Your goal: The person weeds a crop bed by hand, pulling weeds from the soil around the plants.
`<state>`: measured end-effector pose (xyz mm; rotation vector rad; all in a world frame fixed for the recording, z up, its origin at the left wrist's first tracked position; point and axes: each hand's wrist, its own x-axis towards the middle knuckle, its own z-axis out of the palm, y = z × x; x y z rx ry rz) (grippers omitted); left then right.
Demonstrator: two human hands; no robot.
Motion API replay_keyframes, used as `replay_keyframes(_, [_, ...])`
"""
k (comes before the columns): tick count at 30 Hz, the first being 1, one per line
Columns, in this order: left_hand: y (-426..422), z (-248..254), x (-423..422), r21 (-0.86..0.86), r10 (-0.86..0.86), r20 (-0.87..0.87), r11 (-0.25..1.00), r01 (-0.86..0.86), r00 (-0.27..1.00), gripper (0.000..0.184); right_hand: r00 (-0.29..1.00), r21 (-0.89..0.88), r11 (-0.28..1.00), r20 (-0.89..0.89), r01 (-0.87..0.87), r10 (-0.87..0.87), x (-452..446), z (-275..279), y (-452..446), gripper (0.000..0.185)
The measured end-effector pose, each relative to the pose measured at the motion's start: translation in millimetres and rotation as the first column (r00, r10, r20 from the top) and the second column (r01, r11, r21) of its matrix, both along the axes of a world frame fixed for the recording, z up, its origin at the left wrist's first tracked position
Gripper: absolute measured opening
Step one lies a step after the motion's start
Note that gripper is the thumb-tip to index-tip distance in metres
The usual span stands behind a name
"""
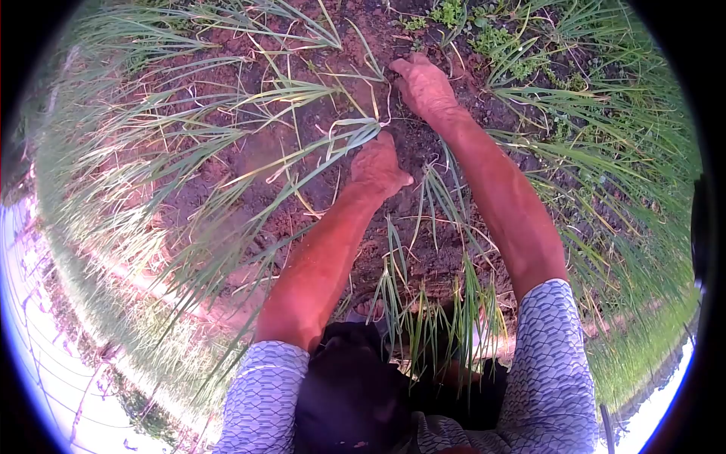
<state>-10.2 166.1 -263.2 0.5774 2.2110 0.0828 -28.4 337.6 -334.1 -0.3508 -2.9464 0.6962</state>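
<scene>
My left hand (376, 165) is low over the dark soil, at the base of an onion plant (361, 135) whose leaves fan out to the left. Its thumb sticks out to the right, apart from the fingers, which are partly hidden under the hand. Farther forward and to the right, my right hand (425, 85) reaches down to the soil with a finger stretched left. Just left of that fingertip stands another onion plant (370, 60). Nothing shows in either hand, though the undersides are hidden.
Rows of onion plants (597, 129) grow on the right, with more on the left. Green weeds (495, 41) stand beyond my right hand. Loose onion leaves (439, 310) hang or lie close to my body. Bare reddish soil (227, 163) shows between plants.
</scene>
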Motion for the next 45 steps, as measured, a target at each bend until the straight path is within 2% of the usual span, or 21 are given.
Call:
replay_keyframes(1, [0.5,2.8,-1.5,-0.003,-0.004,0.020,1.000,0.004,1.000,0.089,0.998,0.085,0.995,0.023,-0.055,0.053,-5.2,-12.8,1.2,0.020])
replay_keyframes(2, [0.0,3.1,-2.3,0.008,-0.010,0.023,1.000,0.010,1.000,0.089,0.998,0.048,0.999,-0.055,-0.019,0.022,-2.7,-2.7,0.0,0.012])
replay_keyframes(5, [-1.9,3.0,-3.5,0.031,-0.008,0.033,0.999,0.007,0.999,0.087,0.999,-0.066,0.997,0.011,-0.035,0.035,0.2,8.1,9.1,0.010])
replay_keyframes(6, [-2.8,2.2,-3.4,0.041,-0.015,0.024,0.999,0.014,1.000,0.086,0.993,-0.145,0.989,0.117,0.016,0.001,5.8,21.2,10.6,0.010])
replay_keyframes(9, [-4.1,3.5,-3.4,0.063,-0.036,-0.001,0.997,0.036,0.999,0.084,0.994,-0.287,0.957,0.092,-0.032,0.061,29.1,27.9,10.9,0.012])
replay_keyframes(10, [-3.8,4.7,-3.6,0.066,-0.042,-0.007,0.997,0.043,0.999,0.083,0.986,-0.266,0.950,-0.005,-0.161,0.166,33.6,23.3,10.8,0.019])
replay_keyframes(14, [-5.4,3.9,-2.7,0.103,-0.042,-0.038,0.994,0.045,0.998,0.081,0.959,-0.079,0.956,-0.005,-0.282,0.283,42.3,38.8,-10.4,0.028])
replay_keyframes(18, [-7.4,-2.4,-2.1,0.113,-0.038,-0.052,0.993,0.044,0.998,0.079,0.905,-0.064,0.924,0.185,-0.377,0.383,34.8,32.3,-13.5,0.014])
replay_keyframes(21, [-6.9,-5.2,-3.7,0.086,-0.069,-0.031,0.994,0.071,0.997,0.079,0.956,-0.308,0.919,0.082,-0.245,0.282,17.7,47.4,-12.9,0.010])
replay_keyframes(22, [-6.9,-4.2,-3.4,0.081,-0.084,-0.036,0.993,0.087,0.996,0.081,0.970,-0.334,0.911,-0.039,-0.240,0.241,11.4,50.9,-22.1,0.010])
replay_keyframes(25, [-8.6,-6.2,-0.8,0.107,-0.104,-0.108,0.988,0.115,0.989,0.084,0.955,-0.300,0.907,-0.087,-0.296,0.283,-16.7,41.7,-44.6,0.024])
replay_keyframes(26, [-8.1,-7.7,-3.1,0.079,-0.087,-0.045,0.993,0.091,0.995,0.090,0.982,-0.355,0.916,-0.039,-0.187,0.186,-23.6,41.5,-53.1,0.034])
replay_keyframes(29, [-12.6,-11.5,-3.3,0.131,-0.104,-0.054,0.985,0.111,0.993,0.095,0.996,-0.410,0.911,0.051,-0.044,0.071,-39.0,39.7,-66.5,0.037])
replay_keyframes(33, [-11.6,-20.4,-5.4,0.090,-0.128,0.005,0.988,0.127,0.992,0.086,0.992,-0.215,0.971,0.054,-0.104,0.118,-46.2,33.1,-72.0,0.018])
replay_keyframes(34, [-13.0,-22.3,-3.6,0.096,-0.134,-0.039,0.986,0.138,0.990,0.080,0.993,-0.218,0.969,-0.062,-0.116,0.105,-45.9,27.7,-73.8,0.011])
replay_keyframes(37, [-14.3,-22.2,-1.9,0.105,-0.134,-0.080,0.984,0.142,0.988,0.082,0.997,-0.213,0.975,-0.066,-0.064,0.051,-47.0,17.4,-74.3,0.012])
replay_keyframes(41, [-23.2,-16.7,2.4,0.355,-0.095,-0.269,0.915,0.190,0.958,0.089,0.986,-0.301,0.953,-0.168,-0.039,-0.013,-48.6,8.1,-63.3,0.019])
replay_keyframes(42, [-17.4,-13.3,-2.1,0.203,-0.100,-0.102,0.972,0.119,0.990,0.087,0.992,-0.440,0.897,-0.090,0.041,-0.090,-51.8,13.5,-65.1,0.021])
replay_keyframes(43, [-13.5,-8.2,-5.0,0.161,-0.070,-0.050,0.984,0.078,0.996,0.087,0.986,-0.560,0.818,-0.007,0.135,-0.167,-55.0,19.4,-67.0,0.022])
replay_keyframes(45, [-8.7,-4.9,-7.6,0.067,-0.012,0.050,0.998,0.008,0.999,0.085,0.986,-0.486,0.871,-0.093,0.076,-0.138,-61.0,26.6,-68.9,0.023])
